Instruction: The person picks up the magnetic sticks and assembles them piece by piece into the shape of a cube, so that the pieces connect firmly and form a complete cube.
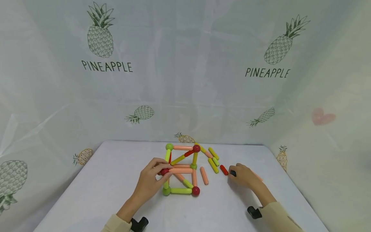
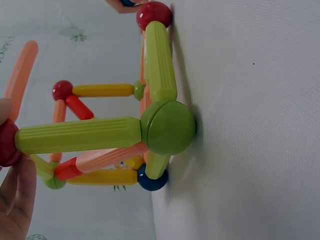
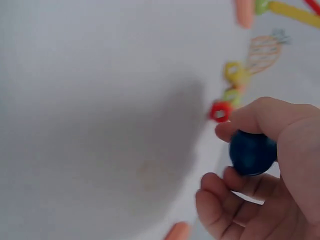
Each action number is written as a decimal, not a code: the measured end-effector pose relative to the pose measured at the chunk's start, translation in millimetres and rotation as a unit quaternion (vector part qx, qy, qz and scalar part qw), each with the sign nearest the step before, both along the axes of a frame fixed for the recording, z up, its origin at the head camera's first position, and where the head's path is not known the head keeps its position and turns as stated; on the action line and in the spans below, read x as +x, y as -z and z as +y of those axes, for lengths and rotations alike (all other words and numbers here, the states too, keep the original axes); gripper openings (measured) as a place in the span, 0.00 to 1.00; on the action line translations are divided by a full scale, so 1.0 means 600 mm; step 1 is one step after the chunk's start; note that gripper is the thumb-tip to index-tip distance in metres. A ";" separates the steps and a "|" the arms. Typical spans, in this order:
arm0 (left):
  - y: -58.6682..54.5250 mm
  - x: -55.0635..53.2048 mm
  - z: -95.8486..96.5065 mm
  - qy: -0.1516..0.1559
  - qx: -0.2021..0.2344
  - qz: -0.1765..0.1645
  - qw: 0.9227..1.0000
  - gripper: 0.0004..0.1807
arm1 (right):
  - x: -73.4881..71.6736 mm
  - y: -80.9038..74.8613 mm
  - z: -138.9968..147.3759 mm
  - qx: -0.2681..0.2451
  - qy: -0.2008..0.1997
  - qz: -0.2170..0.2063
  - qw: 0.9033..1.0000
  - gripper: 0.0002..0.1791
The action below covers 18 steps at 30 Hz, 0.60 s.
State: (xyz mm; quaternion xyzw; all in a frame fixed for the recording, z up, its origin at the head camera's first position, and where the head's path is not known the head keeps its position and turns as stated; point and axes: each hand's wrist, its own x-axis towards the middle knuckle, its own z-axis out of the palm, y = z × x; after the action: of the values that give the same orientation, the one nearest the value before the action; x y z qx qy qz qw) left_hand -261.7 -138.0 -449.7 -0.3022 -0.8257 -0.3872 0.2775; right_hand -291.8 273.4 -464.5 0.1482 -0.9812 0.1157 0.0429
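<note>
The left grip [image 1: 149, 179], pinching the red ball [image 2: 8, 142], should steady the frame [image 1: 181, 191] while the right grip [image 1: 243, 176], clamped on the blue ball [image 3: 252, 153], moves gently.

Curtained-off nook, home or studio, can't tell from here: pale, creased, pineapple-printed sheet [image 1: 185, 87] hangs before me and along both sides, around a flat white table [image 1: 98, 193].

You are getting soft, even head-view light, pale glare streaking the pineapple-print backdrop [image 1: 185, 77]; your right wrist view is blurring the red stick [image 3: 220, 111]; a broad, soft-edged shadow is dimming the white tabletop [image 3: 90, 60] there.
</note>
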 end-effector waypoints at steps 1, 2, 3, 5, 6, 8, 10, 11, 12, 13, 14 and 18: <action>0.000 0.000 0.001 0.001 0.001 0.001 1.000 0.14 | 0.005 -0.006 -0.004 -0.007 0.000 0.002 1.000 0.03; 0.000 0.000 0.001 0.001 0.001 0.002 1.000 0.14 | 0.010 -0.013 -0.009 -0.019 0.000 0.004 1.000 0.06; -0.001 0.000 0.002 0.001 0.001 0.002 1.000 0.14 | 0.015 -0.020 -0.016 -0.035 -0.001 0.003 0.999 0.08; -0.002 0.000 0.001 0.002 0.003 0.003 1.000 0.13 | 0.025 -0.033 -0.036 -0.082 -0.002 0.005 0.997 0.14; -0.003 0.000 0.001 0.002 0.003 0.004 1.000 0.14 | 0.030 -0.039 -0.047 -0.107 -0.007 0.008 0.994 0.16; -0.004 0.000 0.000 -0.002 0.000 0.003 1.000 0.14 | 0.041 -0.052 -0.074 -0.160 -0.030 0.016 0.987 0.18; -0.004 0.000 -0.001 -0.006 -0.001 0.003 1.000 0.15 | 0.052 -0.061 -0.101 -0.207 -0.059 0.031 0.976 0.19; -0.005 0.000 -0.001 -0.006 -0.001 0.003 1.000 0.15 | 0.057 -0.063 -0.114 -0.221 -0.074 0.043 0.971 0.19; -0.004 0.000 0.000 -0.006 -0.002 0.003 1.000 0.15 | 0.061 -0.065 -0.127 -0.238 -0.088 0.050 0.966 0.20; -0.004 0.000 0.000 -0.006 -0.002 0.002 1.000 0.15 | 0.065 -0.067 -0.139 -0.254 -0.098 0.058 0.961 0.21; -0.004 0.000 0.000 -0.004 -0.002 0.002 1.000 0.15 | 0.069 -0.067 -0.151 -0.265 -0.105 0.064 0.956 0.22; -0.001 0.000 0.001 0.003 -0.002 0.000 1.000 0.13 | 0.076 -0.064 -0.188 -0.309 -0.122 0.071 0.941 0.23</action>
State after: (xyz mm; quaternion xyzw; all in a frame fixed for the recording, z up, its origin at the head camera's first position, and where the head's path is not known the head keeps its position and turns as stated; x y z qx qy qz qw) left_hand -261.9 -137.6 -448.8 -0.3052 -0.8253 -0.3866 0.2763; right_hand -246.1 160.8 -426.0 0.2544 -0.8660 0.4065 0.1417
